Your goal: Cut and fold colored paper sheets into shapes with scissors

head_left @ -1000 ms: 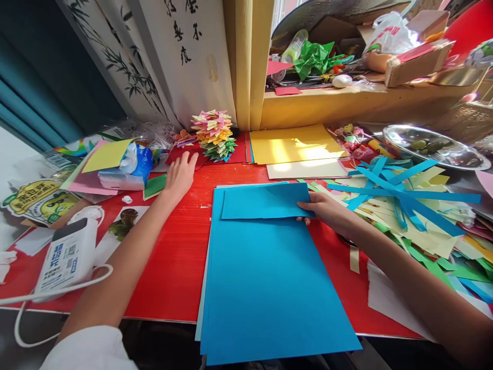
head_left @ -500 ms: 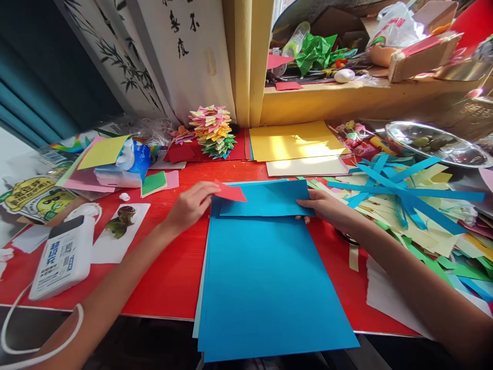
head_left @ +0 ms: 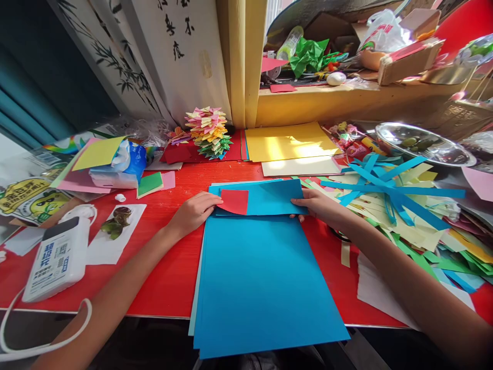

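A small red paper piece (head_left: 235, 201) lies over the left part of a narrow blue paper strip (head_left: 271, 198). My left hand (head_left: 197, 209) is closed on the red piece's left edge. The strip's right end is pinched in my right hand (head_left: 314, 203), thumb on top and fingertips showing below. Beneath the strip, large blue sheets (head_left: 265, 288) lie stacked and reach past the table's front edge. Part of the right hand's fingers is hidden under the strip.
Cut paper strips (head_left: 400, 205) pile up at the right beside a metal bowl (head_left: 423, 144). A folded-paper ornament (head_left: 210, 132) and yellow sheets (head_left: 288, 141) stand at the back. At left are a white device (head_left: 57, 259) with a cable and a tissue pack (head_left: 133, 159).
My left hand has brought the red piece down and squared it over the strip's left part; before, it was tilted. My right hand still holds the strip. The view has shifted slightly.
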`<state>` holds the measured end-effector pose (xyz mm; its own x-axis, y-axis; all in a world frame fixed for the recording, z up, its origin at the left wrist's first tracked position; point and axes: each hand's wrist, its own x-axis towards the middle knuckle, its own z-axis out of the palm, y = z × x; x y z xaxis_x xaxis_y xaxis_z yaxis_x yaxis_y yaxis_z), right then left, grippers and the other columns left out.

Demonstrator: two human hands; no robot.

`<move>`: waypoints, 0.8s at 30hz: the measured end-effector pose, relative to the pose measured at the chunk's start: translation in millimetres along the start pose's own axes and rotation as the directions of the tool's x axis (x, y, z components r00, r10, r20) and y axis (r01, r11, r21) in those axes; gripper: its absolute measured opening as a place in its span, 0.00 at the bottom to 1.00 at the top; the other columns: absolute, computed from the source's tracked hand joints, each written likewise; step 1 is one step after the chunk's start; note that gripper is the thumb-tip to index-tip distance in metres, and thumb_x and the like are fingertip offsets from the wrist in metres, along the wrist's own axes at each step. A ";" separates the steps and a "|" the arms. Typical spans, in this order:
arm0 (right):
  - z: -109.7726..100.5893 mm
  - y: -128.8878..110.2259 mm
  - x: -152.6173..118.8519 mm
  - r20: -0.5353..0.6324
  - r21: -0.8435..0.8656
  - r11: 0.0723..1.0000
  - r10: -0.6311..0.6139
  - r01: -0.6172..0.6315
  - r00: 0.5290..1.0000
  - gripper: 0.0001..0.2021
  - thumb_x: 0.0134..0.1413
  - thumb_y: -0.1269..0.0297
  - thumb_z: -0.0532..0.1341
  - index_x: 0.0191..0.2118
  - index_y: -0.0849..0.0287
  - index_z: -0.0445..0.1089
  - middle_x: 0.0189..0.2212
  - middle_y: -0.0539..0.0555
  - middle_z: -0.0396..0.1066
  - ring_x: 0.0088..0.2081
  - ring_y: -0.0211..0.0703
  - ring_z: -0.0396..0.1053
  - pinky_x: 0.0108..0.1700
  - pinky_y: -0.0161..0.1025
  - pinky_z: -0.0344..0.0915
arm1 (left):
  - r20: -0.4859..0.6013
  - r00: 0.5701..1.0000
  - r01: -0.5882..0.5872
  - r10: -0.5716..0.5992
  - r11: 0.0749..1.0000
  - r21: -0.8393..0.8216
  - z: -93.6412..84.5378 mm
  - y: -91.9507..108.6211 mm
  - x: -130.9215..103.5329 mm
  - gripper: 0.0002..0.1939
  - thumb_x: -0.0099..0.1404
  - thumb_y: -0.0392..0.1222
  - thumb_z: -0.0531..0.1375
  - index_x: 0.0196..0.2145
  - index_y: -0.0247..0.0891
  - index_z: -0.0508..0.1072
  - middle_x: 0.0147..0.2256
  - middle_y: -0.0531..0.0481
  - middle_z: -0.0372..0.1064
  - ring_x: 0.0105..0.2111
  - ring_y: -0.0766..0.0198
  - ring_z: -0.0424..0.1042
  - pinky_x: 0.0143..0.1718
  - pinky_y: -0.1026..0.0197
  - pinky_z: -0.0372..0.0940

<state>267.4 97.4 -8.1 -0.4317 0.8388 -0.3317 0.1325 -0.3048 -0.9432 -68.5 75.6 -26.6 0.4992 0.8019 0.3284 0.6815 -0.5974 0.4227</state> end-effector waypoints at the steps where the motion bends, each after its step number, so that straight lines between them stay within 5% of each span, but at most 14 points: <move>1: 0.1 0.0 0.0 -0.003 -0.003 1.000 0.000 0.000 1.000 0.09 0.48 0.64 0.64 0.37 0.59 0.69 0.24 0.52 0.70 0.20 0.37 0.64 0.22 0.35 0.66 | 0.002 1.000 -0.002 0.002 1.000 0.008 0.2 0.9 -0.4 0.15 0.64 0.38 0.50 0.44 0.42 0.73 0.45 0.46 0.72 0.49 0.57 0.67 0.52 0.50 0.61; 6: 0.9 -0.4 -0.3 -0.008 0.032 0.999 0.002 -0.002 1.000 0.07 0.46 0.65 0.65 0.33 0.59 0.69 0.23 0.52 0.69 0.22 0.37 0.65 0.21 0.33 0.65 | -0.015 1.000 0.021 -0.021 0.999 0.037 -0.6 12.9 1.2 0.13 0.62 0.38 0.52 0.41 0.41 0.74 0.44 0.45 0.71 0.47 0.55 0.66 0.51 0.51 0.60; 10: -0.7 -1.0 -1.3 0.006 0.108 0.994 0.011 -0.012 1.000 0.05 0.47 0.68 0.64 0.31 0.60 0.67 0.24 0.52 0.69 0.23 0.36 0.66 0.21 0.30 0.64 | -0.078 0.980 0.185 -0.182 0.982 0.026 1.2 23.1 7.0 0.10 0.61 0.45 0.55 0.30 0.41 0.73 0.44 0.45 0.67 0.45 0.54 0.64 0.47 0.51 0.60; 13: -2.1 -1.4 -1.4 0.008 0.147 0.989 0.008 -0.009 1.000 0.05 0.48 0.68 0.64 0.30 0.60 0.66 0.25 0.52 0.69 0.23 0.34 0.66 0.21 0.29 0.63 | -0.136 0.887 0.416 -0.440 0.893 -0.174 2.4 26.8 10.5 0.13 0.57 0.50 0.59 0.37 0.41 0.70 0.45 0.46 0.64 0.37 0.61 0.67 0.39 0.57 0.62; 16: -1.6 -2.2 -1.8 -0.023 0.165 0.986 -0.013 0.017 1.000 0.06 0.47 0.68 0.65 0.31 0.61 0.66 0.24 0.51 0.69 0.23 0.34 0.67 0.21 0.29 0.64 | -0.035 0.751 0.556 -0.659 0.660 -0.505 0.1 30.2 12.0 0.29 0.52 0.49 0.64 0.50 0.42 0.61 0.45 0.47 0.65 0.28 0.68 0.67 0.31 0.62 0.61; 18: -0.8 -3.5 -3.2 -0.036 0.143 0.988 -0.049 0.054 0.998 0.09 0.47 0.65 0.65 0.34 0.61 0.68 0.27 0.52 0.70 0.24 0.36 0.68 0.23 0.31 0.66 | 0.105 0.730 0.571 -0.675 0.519 -0.636 -2.6 33.5 12.3 0.25 0.51 0.49 0.64 0.45 0.39 0.66 0.36 0.50 0.69 0.26 0.69 0.66 0.26 0.65 0.58; 20: -0.6 -5.2 -5.4 -0.040 0.052 0.991 -0.118 0.120 0.992 0.13 0.49 0.61 0.64 0.41 0.60 0.70 0.34 0.54 0.72 0.28 0.40 0.71 0.29 0.37 0.70 | 0.126 0.740 0.547 -0.661 0.481 -0.685 -4.7 37.0 12.5 0.17 0.51 0.49 0.64 0.35 0.37 0.69 0.28 0.53 0.68 0.23 0.70 0.63 0.22 0.66 0.54; 24: -3.7 -6.8 -8.4 -0.043 -0.178 0.943 -0.294 0.282 0.955 0.15 0.50 0.56 0.63 0.43 0.55 0.73 0.41 0.53 0.73 0.41 0.49 0.71 0.47 0.47 0.67 | -0.092 0.764 0.399 -0.639 0.579 -0.711 -4.3 39.7 12.2 0.12 0.51 0.46 0.65 0.31 0.38 0.70 0.25 0.55 0.65 0.20 0.73 0.58 0.21 0.67 0.53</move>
<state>273.4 94.1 1.0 -0.4130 0.9098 -0.0401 0.1617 0.0299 -0.9864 -37.7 61.6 -2.2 -0.1036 0.9929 0.0582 0.2135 -0.0349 0.9763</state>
